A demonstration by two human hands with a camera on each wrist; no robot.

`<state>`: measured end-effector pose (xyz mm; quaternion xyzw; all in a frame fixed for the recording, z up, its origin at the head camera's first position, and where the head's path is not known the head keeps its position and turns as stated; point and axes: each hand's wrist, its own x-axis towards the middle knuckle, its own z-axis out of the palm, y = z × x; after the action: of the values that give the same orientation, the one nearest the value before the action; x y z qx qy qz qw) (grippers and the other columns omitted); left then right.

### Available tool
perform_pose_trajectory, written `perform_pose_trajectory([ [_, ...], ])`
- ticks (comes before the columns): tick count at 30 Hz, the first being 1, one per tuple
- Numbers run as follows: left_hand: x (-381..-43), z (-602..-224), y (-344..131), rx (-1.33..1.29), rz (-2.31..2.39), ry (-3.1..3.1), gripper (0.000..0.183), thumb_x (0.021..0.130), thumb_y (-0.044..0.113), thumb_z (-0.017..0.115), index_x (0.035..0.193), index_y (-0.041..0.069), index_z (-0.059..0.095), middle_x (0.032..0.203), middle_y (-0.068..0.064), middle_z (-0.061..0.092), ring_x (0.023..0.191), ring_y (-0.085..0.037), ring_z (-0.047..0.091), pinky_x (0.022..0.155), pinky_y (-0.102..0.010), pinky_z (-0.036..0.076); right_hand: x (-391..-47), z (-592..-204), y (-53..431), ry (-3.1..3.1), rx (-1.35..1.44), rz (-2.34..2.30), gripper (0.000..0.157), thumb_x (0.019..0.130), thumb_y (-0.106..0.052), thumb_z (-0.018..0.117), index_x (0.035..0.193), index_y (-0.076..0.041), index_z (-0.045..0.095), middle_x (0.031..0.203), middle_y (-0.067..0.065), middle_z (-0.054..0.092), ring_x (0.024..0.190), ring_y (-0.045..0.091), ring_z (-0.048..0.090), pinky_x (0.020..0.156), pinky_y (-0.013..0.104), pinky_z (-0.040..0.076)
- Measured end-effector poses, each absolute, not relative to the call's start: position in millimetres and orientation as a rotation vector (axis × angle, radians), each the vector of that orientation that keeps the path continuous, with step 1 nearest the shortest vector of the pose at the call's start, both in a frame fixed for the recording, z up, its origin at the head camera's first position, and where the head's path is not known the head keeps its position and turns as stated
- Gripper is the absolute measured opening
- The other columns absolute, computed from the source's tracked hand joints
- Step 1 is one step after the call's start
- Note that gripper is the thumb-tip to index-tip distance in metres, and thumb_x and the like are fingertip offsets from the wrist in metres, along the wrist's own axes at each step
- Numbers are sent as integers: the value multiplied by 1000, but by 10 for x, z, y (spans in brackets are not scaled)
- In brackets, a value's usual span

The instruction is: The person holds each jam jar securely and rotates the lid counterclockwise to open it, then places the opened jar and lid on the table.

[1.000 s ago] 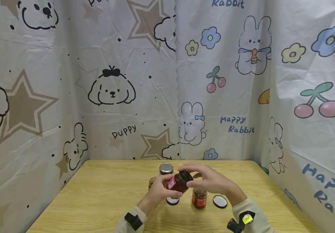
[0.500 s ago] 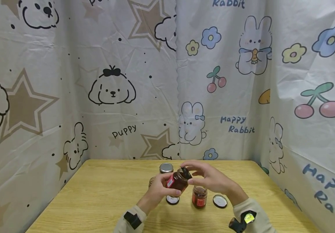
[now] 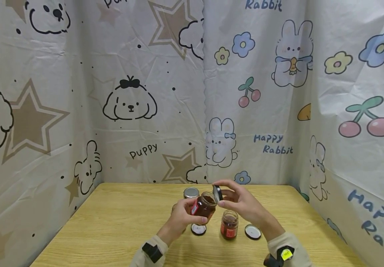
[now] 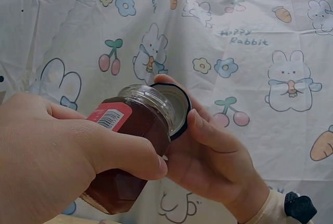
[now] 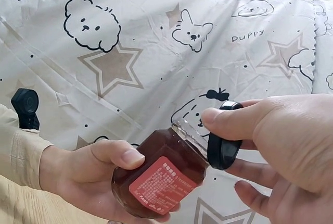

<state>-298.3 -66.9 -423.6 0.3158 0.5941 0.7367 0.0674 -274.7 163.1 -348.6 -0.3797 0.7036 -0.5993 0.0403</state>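
Observation:
My left hand (image 3: pixel 179 219) grips a glass jam jar (image 3: pixel 202 210) holding dark red contents, raised over the table and tilted to the right. Its mouth is uncovered. A red label (image 5: pixel 162 187) with small white print shows in the right wrist view. With thumb and fingers, my right hand (image 3: pixel 243 203) pinches a black lid (image 5: pixel 223 139) by its edge, right at the jar's mouth. The pale inside of the lid faces the jar in the left wrist view. Below the right hand stands another open jam jar (image 3: pixel 229 227) with a red label.
Two lids lie pale side up on the wooden table (image 3: pixel 121 222): one lid (image 3: pixel 253 232) beside the standing open jar, another lid (image 3: pixel 199 229) below the held jar. A silver-lidded jar (image 3: pixel 191 192) stands behind. One more jar is mostly hidden by the left hand. Printed curtains surround the table.
The black lid has come off the jar's mouth and swung upright to the right in my right hand. My left hand keeps holding the jar in nearly the same place.

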Motion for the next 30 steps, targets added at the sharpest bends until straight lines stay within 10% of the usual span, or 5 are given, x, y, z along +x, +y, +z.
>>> perform_pose_trajectory([
  [30, -2924, -4189, -590, 982, 2255, 1916, 47, 72, 5, 78, 116, 5, 63, 111, -10, 64, 109, -24, 51, 97, -41, 34, -2761, -3721, 1632, 2081, -1084, -2199, 44, 90, -4, 59, 124, -2, 32, 132, 23, 43, 109, 35, 54, 85, 41, 48],
])
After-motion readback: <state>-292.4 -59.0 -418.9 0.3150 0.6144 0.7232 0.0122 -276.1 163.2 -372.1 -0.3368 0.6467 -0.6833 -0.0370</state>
